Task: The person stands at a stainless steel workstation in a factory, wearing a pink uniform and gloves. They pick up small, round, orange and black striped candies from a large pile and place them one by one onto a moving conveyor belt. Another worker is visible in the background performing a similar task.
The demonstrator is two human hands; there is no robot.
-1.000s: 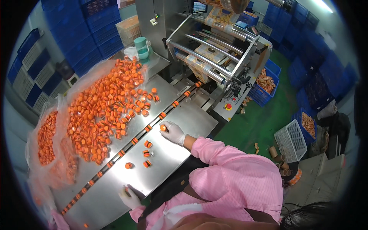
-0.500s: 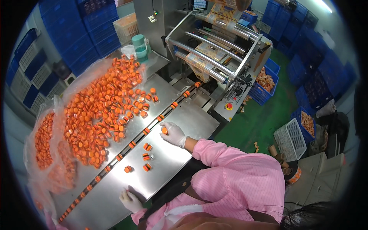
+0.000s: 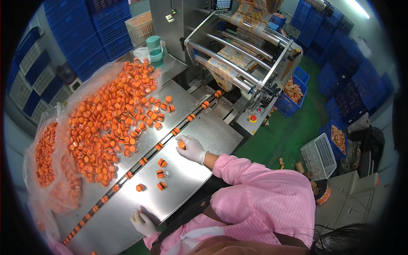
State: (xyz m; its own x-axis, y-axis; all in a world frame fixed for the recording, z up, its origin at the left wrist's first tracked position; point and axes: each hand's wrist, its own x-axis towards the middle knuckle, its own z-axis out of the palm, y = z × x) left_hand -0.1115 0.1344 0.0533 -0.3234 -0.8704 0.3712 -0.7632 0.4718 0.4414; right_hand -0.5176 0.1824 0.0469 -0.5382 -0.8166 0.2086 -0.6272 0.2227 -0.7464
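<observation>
My right hand [image 3: 193,150], in a white glove, rests over the steel table just beside the conveyor channel [image 3: 152,152]. Its fingers are closed round an orange burger-shaped candy [image 3: 182,145]. Near the table's front edge lies my gloved left hand [image 3: 143,223], fingers curled; a speck of red shows at the fingertips, too small to make out. Between the hands are several loose candies, orange with dark bands, among them a single candy [image 3: 140,187] and a striped one [image 3: 161,185]. Spaced candies sit along the channel, which runs diagonally up to the machine.
Beyond the channel spreads a large candy heap [image 3: 100,127] on clear plastic sheeting [image 3: 63,148]. A wrapping machine [image 3: 242,55] with steel rollers and printed film stands at the channel's far end. A green cup [image 3: 154,51] is behind the heap. Blue crates [image 3: 293,106] are on the floor at right.
The whole view has shifted slightly. The candies in the channel sit at slightly different places against the table; both hands stay nearly where they were, the right still gripping its candy.
</observation>
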